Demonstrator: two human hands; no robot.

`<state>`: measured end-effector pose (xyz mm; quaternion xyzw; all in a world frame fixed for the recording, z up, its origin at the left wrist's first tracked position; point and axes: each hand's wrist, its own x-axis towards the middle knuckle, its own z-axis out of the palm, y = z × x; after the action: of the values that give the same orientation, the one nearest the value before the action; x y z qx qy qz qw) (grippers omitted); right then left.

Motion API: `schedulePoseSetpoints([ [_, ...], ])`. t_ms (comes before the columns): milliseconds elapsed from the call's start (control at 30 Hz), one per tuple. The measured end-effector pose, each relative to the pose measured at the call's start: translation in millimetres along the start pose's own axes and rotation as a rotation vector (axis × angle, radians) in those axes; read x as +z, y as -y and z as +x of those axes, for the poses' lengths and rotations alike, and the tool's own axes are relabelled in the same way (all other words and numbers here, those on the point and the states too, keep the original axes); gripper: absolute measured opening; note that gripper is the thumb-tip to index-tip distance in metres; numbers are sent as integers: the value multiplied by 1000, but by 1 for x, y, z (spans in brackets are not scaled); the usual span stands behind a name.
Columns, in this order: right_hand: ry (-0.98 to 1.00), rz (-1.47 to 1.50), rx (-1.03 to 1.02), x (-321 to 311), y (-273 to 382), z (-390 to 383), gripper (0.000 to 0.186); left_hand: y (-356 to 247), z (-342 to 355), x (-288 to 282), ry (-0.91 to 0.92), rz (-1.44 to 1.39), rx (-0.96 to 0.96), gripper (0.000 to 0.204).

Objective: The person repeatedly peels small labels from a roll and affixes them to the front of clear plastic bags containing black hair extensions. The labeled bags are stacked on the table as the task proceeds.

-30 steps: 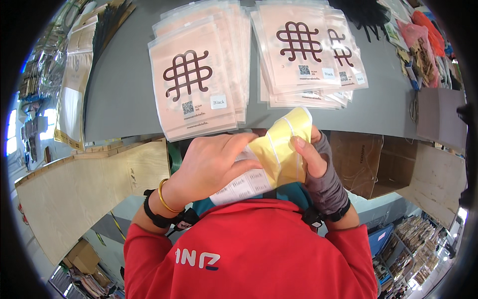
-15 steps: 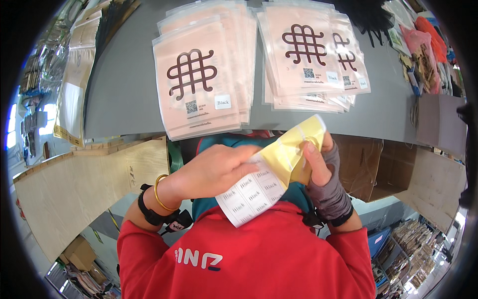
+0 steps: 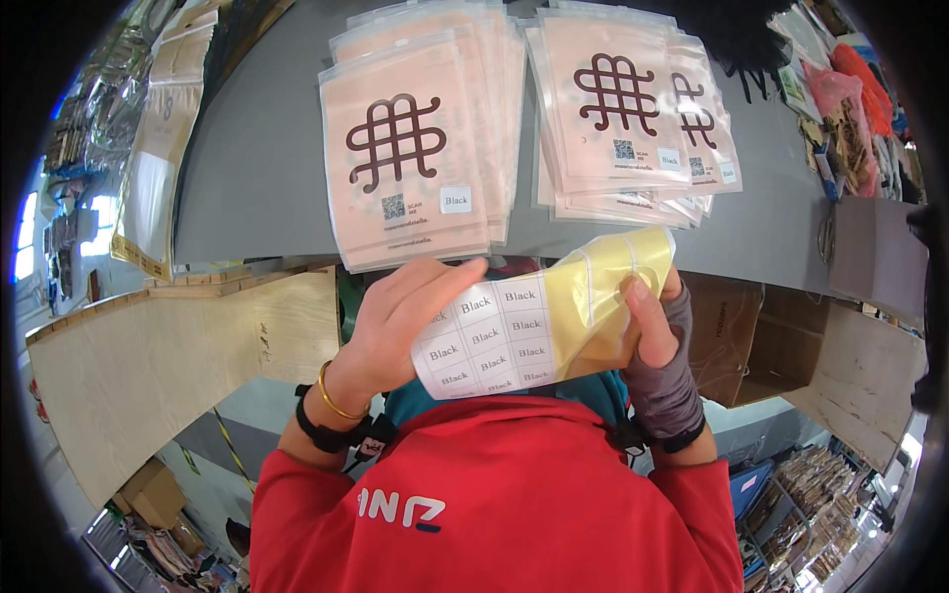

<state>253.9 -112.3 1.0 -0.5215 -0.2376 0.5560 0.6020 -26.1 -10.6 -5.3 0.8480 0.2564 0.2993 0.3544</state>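
Currently, 1 right hand (image 3: 652, 321) is gripping the yellow end of 1 label sheet (image 3: 491, 341) beside the table (image 3: 259, 178); 1 left hand (image 3: 388, 314) is touching its white end, whether pinching I cannot tell. 2 stacks of bags (image 3: 400, 212) are lying on the table.

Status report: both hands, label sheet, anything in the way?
Left hand at white end of label sheet, grip unclear. Right hand pinching yellow end. Pink zip-bag stacks beyond, not over sheet.

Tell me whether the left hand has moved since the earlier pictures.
Yes: the left hand has moved leftward, judged against the left bag stack.
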Motion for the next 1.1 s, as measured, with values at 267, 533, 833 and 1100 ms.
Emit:
schedulePoseSetpoints([
  [267, -25, -207, -160, -5, 7, -20, 43, -10, 5, 1, -103, -526, -366, 36],
  [533, 0, -203, -87, -17, 7, -9, 30, 9, 20, 10, -19, -943, -322, 21],
  [833, -157, -682, -314, -24, 10, 6, 26, -3, 22, 23, -61, -839, -438, 22],
  [1100, 304, -1233, -966, 33, 39, 18, 52, -11, 38, 23, 1, -507, -196, 27],
])
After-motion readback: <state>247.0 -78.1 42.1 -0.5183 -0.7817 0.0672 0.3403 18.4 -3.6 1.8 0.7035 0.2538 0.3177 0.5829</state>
